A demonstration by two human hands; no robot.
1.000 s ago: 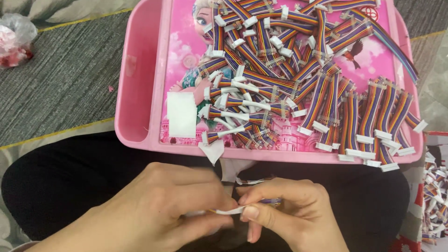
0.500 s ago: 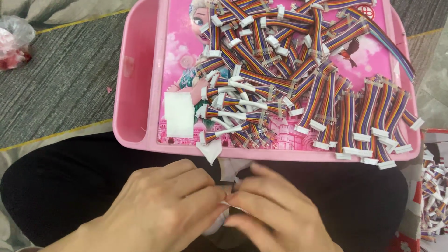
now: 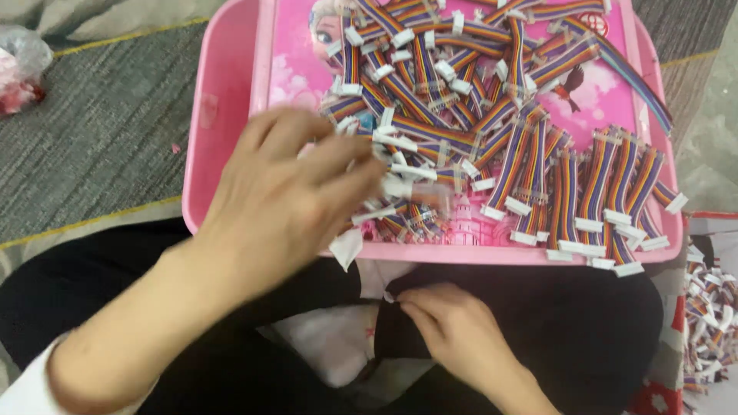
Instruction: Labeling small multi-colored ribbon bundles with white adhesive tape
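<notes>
My left hand (image 3: 288,200) reaches, blurred, over the front left of a pink tray (image 3: 223,115). Its fingertips are at the edge of a loose heap of short rainbow ribbon cables (image 3: 453,100) with white connectors; whether it grips one I cannot tell. My right hand (image 3: 453,330) rests low in my lap on black trousers (image 3: 584,323), its fingers pinched together on a small white piece (image 3: 390,297). A neat row of the same cables (image 3: 600,192) lies along the tray's right front.
A white paper scrap (image 3: 346,247) hangs over the tray's front rim. White material (image 3: 338,338) lies in my lap. A crumpled plastic bag (image 3: 19,73) sits on the grey carpet (image 3: 100,131) at far left. More cables (image 3: 711,307) lie in a container at far right.
My hands were together in my lap on a small white piece. The left hand has lifted away and swung up over the tray; the right hand stays low.
</notes>
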